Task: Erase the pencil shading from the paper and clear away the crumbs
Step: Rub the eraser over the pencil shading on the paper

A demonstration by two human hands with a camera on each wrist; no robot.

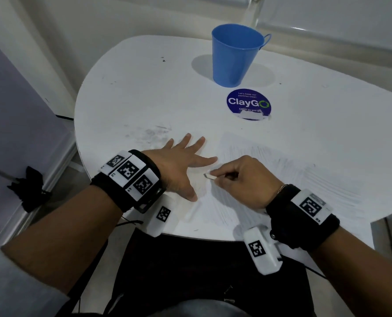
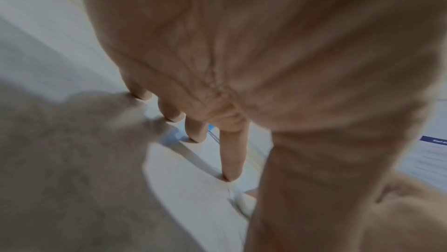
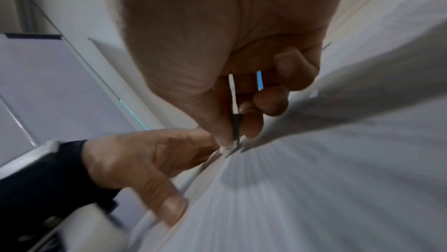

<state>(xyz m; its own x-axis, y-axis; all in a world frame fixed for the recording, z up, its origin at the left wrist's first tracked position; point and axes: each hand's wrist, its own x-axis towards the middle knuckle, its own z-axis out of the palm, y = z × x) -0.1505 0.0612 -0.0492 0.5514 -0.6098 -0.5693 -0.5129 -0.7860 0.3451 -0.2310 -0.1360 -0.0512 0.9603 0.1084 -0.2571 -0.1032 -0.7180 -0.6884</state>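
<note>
A white sheet of paper (image 1: 282,175) covered in grey pencil shading lies on the white table (image 1: 144,92), near its front edge. My left hand (image 1: 181,163) lies flat with its fingers spread, pressing the paper's left part down. My right hand (image 1: 238,177) pinches a small white eraser (image 1: 209,176) between thumb and fingers, its tip on the paper just right of the left index finger. In the right wrist view the eraser (image 3: 236,131) touches the shaded paper (image 3: 314,179) beside the left hand (image 3: 145,160). In the left wrist view the straight fingers (image 2: 232,156) rest on the surface.
A blue metal bucket (image 1: 235,54) stands at the back of the table. A round blue ClayGo sticker (image 1: 248,104) lies between it and the paper. Grey smudges (image 1: 153,133) mark the table left of the hands. The table's front edge runs just under my wrists.
</note>
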